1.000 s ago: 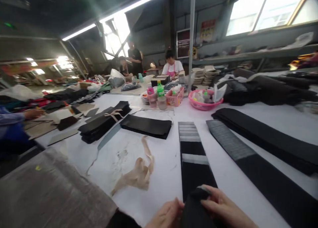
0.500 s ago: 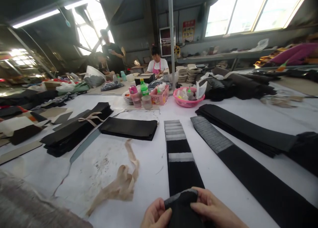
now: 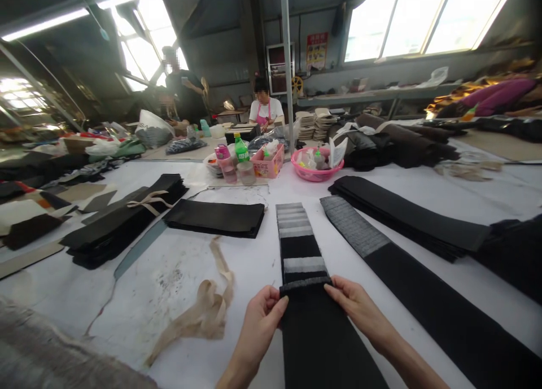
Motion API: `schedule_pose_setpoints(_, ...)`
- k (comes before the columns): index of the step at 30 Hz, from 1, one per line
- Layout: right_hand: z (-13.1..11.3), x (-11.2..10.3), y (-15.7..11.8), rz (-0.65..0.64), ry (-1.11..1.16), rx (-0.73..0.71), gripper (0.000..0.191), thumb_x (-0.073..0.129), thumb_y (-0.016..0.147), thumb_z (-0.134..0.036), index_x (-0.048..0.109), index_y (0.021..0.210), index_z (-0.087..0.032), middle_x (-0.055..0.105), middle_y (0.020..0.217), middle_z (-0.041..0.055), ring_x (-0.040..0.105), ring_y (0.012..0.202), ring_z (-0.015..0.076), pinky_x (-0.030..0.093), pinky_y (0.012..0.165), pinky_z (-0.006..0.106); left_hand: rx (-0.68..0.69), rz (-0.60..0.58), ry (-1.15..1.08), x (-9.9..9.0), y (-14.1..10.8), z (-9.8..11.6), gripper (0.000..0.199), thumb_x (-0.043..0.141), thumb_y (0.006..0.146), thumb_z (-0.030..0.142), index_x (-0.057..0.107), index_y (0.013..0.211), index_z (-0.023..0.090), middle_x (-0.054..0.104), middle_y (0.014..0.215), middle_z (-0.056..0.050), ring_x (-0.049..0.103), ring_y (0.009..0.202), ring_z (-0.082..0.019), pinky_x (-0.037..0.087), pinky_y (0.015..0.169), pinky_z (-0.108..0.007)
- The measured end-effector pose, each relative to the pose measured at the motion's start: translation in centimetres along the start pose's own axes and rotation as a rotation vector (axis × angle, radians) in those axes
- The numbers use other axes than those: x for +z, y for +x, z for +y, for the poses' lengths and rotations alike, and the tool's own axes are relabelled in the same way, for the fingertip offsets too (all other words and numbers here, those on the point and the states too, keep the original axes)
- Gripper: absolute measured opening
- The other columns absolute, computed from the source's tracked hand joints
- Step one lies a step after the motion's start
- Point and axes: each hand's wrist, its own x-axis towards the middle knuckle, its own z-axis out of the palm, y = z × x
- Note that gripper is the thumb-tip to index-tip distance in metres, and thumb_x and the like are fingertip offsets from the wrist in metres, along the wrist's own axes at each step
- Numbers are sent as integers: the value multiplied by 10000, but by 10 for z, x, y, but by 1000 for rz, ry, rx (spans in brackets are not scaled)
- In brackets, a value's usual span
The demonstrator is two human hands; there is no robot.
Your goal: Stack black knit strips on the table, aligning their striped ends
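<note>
A black fabric strip [image 3: 324,338] lies toward me at the bottom centre, its far edge pinched at both corners. My left hand [image 3: 263,322] is closed on the left corner, thumb on top. At the right corner my right hand [image 3: 359,307] grips the same edge between thumb and fingers. Just beyond and partly under it is a stack of overlapping strips [image 3: 301,245] with grey bands at their ends. To the right, a long black strip with a grey end [image 3: 358,231] runs diagonally.
Black pieces [image 3: 215,217] and a tied bundle [image 3: 127,222] lie left of centre. A beige ribbon [image 3: 203,310] curls on the white table [image 3: 148,298]. Beyond stand a pink basin [image 3: 317,173] and a green bottle [image 3: 241,150]. Dark strips [image 3: 410,217] lie right. People are farther back.
Both hands have moved forward, away from me, with the black strip's edge. It now lies flatter over the stack, below the separate grey band. The camera view has shifted slightly.
</note>
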Motion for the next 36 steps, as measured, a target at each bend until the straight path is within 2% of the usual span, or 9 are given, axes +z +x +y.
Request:
schedule_pose_setpoints(4, 8, -8, 21, 131, -204, -81, 363, 527, 847, -499, 501, 662, -188, 478, 586, -30, 455, 553, 125, 343, 495, 224, -59, 37, 47, 0, 24, -1, 384, 662, 742, 506, 492, 716, 163, 517, 544, 52, 466, 475, -73, 350, 449, -171)
schedule_pose_setpoints(7, 18, -15, 36, 213, -338, -90, 360, 531, 842, -483, 477, 637, -192, 439, 546, -43, 430, 513, 114, 314, 475, 222, -89, 57, 131, -1, 42, -4, 378, 619, 746, 528, 508, 720, 168, 549, 524, 39, 524, 448, -106, 400, 414, -196)
schedule_pose_setpoints(14, 33, -21, 55, 220, -370, 49, 349, 486, 838, -524, 561, 712, -208, 490, 478, -48, 459, 415, 125, 311, 425, 226, -134, 125, 280, -3, 71, -11, 350, 616, 765, 505, 521, 706, 173, 534, 444, 49, 518, 353, -109, 393, 325, -185)
schedule_pose_setpoints(23, 29, -22, 65, 269, -588, 60, 346, 453, 870, -502, 555, 690, -224, 522, 430, -47, 542, 427, 147, 341, 495, 240, -158, 133, 350, -5, 84, -18, 326, 556, 810, 477, 467, 695, 185, 502, 422, 69, 513, 286, -116, 318, 241, -157)
schedule_pose_setpoints(36, 35, -26, 73, 268, -560, 90, 367, 449, 868, -516, 550, 670, -224, 531, 387, -39, 559, 417, 162, 351, 502, 247, -171, 189, 409, -1, 89, -23, 304, 509, 833, 446, 450, 660, 202, 467, 384, 76, 479, 250, -125, 251, 208, -162)
